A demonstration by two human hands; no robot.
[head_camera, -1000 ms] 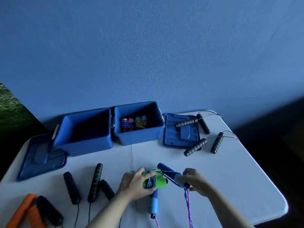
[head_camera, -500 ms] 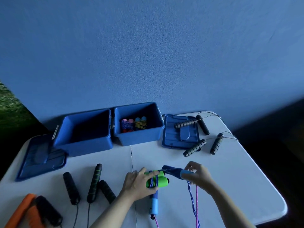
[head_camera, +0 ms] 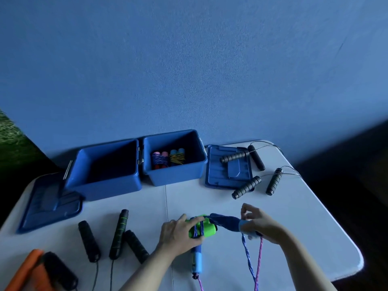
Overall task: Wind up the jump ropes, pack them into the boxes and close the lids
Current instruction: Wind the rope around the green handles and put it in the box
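Note:
My left hand (head_camera: 178, 234) grips a pair of green handles (head_camera: 206, 228) wrapped with a few turns of blue cord, near the table's front middle. My right hand (head_camera: 259, 224) holds a dark blue handle (head_camera: 225, 222) with a light blue end, lifted just right of the green pair. Blue and pink cords (head_camera: 255, 261) hang from it toward the front edge. A second blue handle (head_camera: 197, 261) lies on the table below my left hand. Two open blue boxes stand at the back: the left box (head_camera: 105, 181) shows nothing inside, the right box (head_camera: 174, 175) holds two wound ropes (head_camera: 168, 159).
A blue lid (head_camera: 228, 168) lies right of the boxes with black ribbed handles (head_camera: 246, 186) on and around it. Another lid (head_camera: 49, 203) lies at the left. Several black handles (head_camera: 118, 234) and an orange one (head_camera: 23, 269) lie front left. The table edge (head_camera: 354, 261) curves at the right.
My right hand has carried the dark blue handle rightward and slightly up, away from the green handles, drawing the cords along. My left hand has kept its grip on the green pair.

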